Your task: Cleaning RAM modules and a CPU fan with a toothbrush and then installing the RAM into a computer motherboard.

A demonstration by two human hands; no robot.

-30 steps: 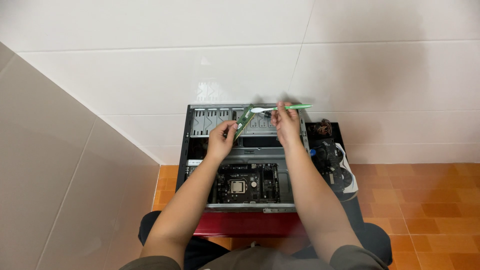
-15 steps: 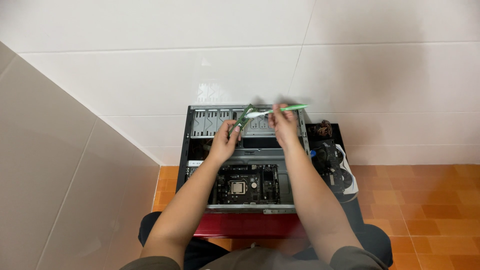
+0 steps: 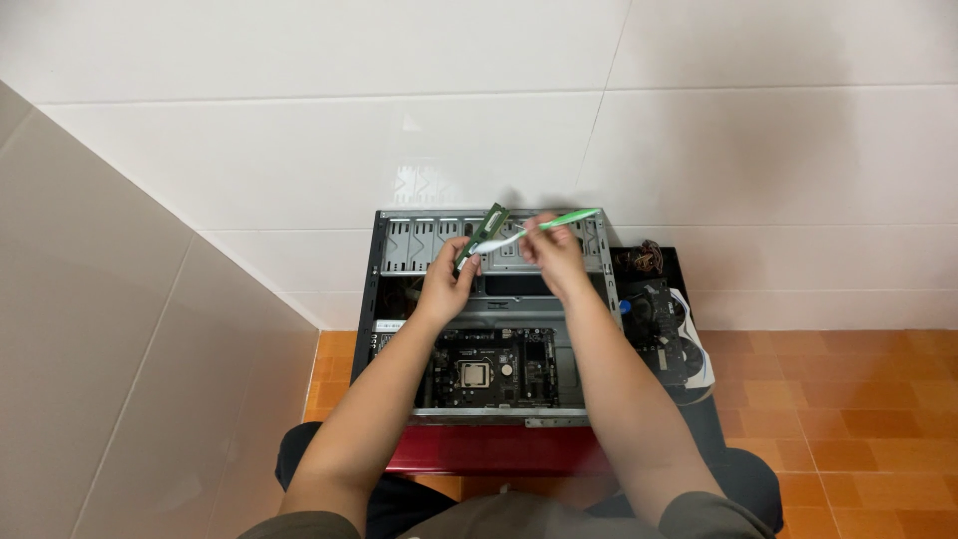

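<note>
My left hand (image 3: 449, 279) holds a green memory module (image 3: 483, 236) upright and tilted, above the back of an open computer case (image 3: 374, 299). My right hand (image 3: 554, 255) grips a green and white toothbrush (image 3: 559, 220), whose white head end touches the module. Below both hands lies the motherboard (image 3: 489, 367) with its square processor socket (image 3: 475, 375) exposed.
The case rests on a red stand (image 3: 479, 449) against a white tiled wall. A black panel at the right carries a graphics card (image 3: 664, 329) and loose cables (image 3: 644, 260). Orange floor tiles (image 3: 858, 399) spread to the right. My legs are under the stand.
The toothbrush has shifted slightly along the module between frames; both hands stay over the back of the case. The case has not moved.
</note>
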